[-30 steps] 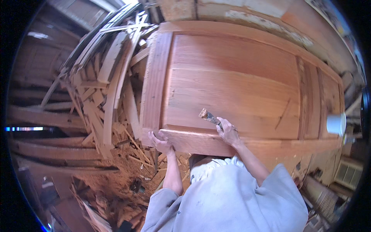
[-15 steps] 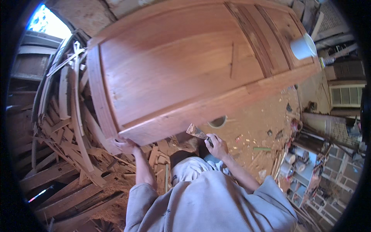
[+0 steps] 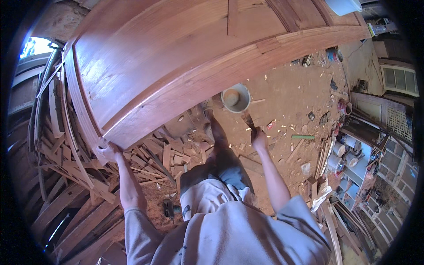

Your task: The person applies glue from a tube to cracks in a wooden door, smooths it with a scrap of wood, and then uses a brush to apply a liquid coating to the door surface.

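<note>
A large reddish-brown panelled wooden door (image 3: 176, 62) lies across the top of the view, its near edge slanting up to the right. My left hand (image 3: 109, 151) is closed round its near left corner. In my right hand (image 3: 259, 138) is a putty knife (image 3: 248, 120), gripped by the handle, with its stained blade pointing away from me. Just beyond the blade, a pale bucket (image 3: 236, 99) with brown stuff inside stands on the floor below the door's edge. A thin wooden strip (image 3: 232, 18) rests on the door's face.
A white container (image 3: 343, 6) sits on the door's far right part. Wood offcuts (image 3: 150, 159) pile up under my left arm, with long boards (image 3: 57, 106) leaning at the left. Shavings litter the dirt floor (image 3: 282, 101). Several cans (image 3: 349, 150) stand on a shelf at the right.
My view has shifted, so the door sits higher and the bucket shows fully. My right hand has lowered the putty knife off the door's edge towards the bucket. My left hand stays on the corner.
</note>
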`<control>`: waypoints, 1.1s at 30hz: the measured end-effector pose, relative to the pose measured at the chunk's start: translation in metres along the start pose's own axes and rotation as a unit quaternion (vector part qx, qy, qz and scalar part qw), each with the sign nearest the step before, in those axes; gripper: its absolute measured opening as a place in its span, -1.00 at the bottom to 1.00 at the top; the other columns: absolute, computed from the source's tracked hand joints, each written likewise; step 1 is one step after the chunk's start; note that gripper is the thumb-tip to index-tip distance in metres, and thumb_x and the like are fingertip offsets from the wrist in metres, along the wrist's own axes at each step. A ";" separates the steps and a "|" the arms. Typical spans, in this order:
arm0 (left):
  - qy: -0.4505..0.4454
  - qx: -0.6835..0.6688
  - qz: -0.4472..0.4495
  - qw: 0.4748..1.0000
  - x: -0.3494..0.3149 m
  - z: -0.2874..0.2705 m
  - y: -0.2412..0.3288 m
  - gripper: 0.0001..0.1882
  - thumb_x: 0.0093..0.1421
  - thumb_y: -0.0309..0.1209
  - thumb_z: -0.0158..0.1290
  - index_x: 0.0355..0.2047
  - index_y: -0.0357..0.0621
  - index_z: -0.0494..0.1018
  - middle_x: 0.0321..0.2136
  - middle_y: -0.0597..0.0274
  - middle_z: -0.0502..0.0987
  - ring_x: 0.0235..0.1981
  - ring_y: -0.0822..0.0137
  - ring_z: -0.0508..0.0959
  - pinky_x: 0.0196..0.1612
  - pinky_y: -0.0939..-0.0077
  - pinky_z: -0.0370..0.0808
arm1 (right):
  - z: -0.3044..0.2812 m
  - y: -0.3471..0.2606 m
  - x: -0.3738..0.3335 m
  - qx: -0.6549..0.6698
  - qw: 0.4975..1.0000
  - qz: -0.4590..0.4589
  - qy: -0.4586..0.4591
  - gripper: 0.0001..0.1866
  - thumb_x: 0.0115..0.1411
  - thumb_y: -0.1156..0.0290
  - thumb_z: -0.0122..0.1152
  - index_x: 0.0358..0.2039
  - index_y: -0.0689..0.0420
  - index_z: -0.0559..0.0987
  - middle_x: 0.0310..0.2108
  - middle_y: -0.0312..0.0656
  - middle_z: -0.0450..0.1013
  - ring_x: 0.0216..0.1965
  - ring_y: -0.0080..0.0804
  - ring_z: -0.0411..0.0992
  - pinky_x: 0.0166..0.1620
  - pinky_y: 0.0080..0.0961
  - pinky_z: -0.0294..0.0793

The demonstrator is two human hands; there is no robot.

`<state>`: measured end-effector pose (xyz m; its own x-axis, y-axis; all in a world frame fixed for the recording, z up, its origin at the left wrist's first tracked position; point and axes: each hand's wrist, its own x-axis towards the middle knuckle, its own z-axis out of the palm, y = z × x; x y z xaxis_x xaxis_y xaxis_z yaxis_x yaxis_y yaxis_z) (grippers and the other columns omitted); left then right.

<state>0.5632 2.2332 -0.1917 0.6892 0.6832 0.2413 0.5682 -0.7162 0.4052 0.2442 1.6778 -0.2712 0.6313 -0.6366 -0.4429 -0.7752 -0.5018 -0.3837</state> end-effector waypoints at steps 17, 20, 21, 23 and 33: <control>0.054 0.024 0.026 0.998 -0.014 -0.006 0.000 -0.21 0.28 0.14 -0.15 0.15 -0.43 0.22 0.12 -0.28 0.33 0.16 -0.15 0.33 0.21 0.11 0.25 | -0.081 -0.034 -0.012 0.021 0.990 0.079 -0.119 -0.69 0.17 0.25 0.14 -0.48 0.29 0.54 -0.53 0.03 0.52 -0.51 -0.19 0.50 -0.37 -0.24 0.44; 0.074 0.031 0.014 0.997 -0.012 -0.011 0.017 -0.29 0.30 0.07 -0.14 0.13 -0.40 0.25 0.11 -0.26 0.33 0.17 -0.12 0.33 0.22 0.11 0.25 | -0.141 -0.071 -0.010 0.116 0.963 0.057 -0.237 -0.80 0.31 0.30 0.09 -0.37 0.14 0.55 -0.62 -0.38 0.40 -0.58 -0.63 0.34 -0.52 -0.62 0.29; 0.062 0.030 0.025 0.997 -0.009 -0.014 0.024 -0.32 0.31 0.05 -0.14 0.12 -0.39 0.26 0.11 -0.25 0.33 0.18 -0.11 0.32 0.22 0.11 0.25 | -0.168 -0.099 -0.006 0.154 0.943 0.069 -0.288 -0.81 0.30 0.31 0.09 -0.35 0.15 0.55 -0.59 -0.38 0.41 -0.57 -0.64 0.35 -0.51 -0.63 0.30; 0.082 0.049 0.013 0.995 -0.007 -0.022 0.026 -0.31 0.29 0.05 -0.09 0.12 -0.39 0.25 0.12 -0.22 0.33 0.17 -0.13 0.32 0.21 0.10 0.25 | -0.211 -0.161 0.008 0.171 0.917 0.068 -0.354 -0.82 0.30 0.32 0.09 -0.33 0.16 0.55 -0.56 -0.38 0.42 -0.56 -0.64 0.35 -0.50 -0.64 0.32; 0.088 0.046 0.000 0.995 -0.002 -0.027 0.043 -0.42 0.29 -0.05 -0.02 0.04 -0.37 0.34 0.10 -0.17 0.36 0.16 -0.07 0.33 0.21 0.08 0.26 | -0.199 -0.426 0.140 0.168 0.920 -0.211 -0.285 -0.81 0.28 0.37 0.08 -0.17 0.17 0.52 -0.55 -0.42 0.38 -0.56 -0.70 0.31 -0.50 -0.70 0.27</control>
<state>0.5738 2.2048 -0.1511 0.6041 0.6923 0.3947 0.6127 -0.7202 0.3253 0.6580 1.6862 -0.0085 0.8574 0.0325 -0.5136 -0.4685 -0.3634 -0.8052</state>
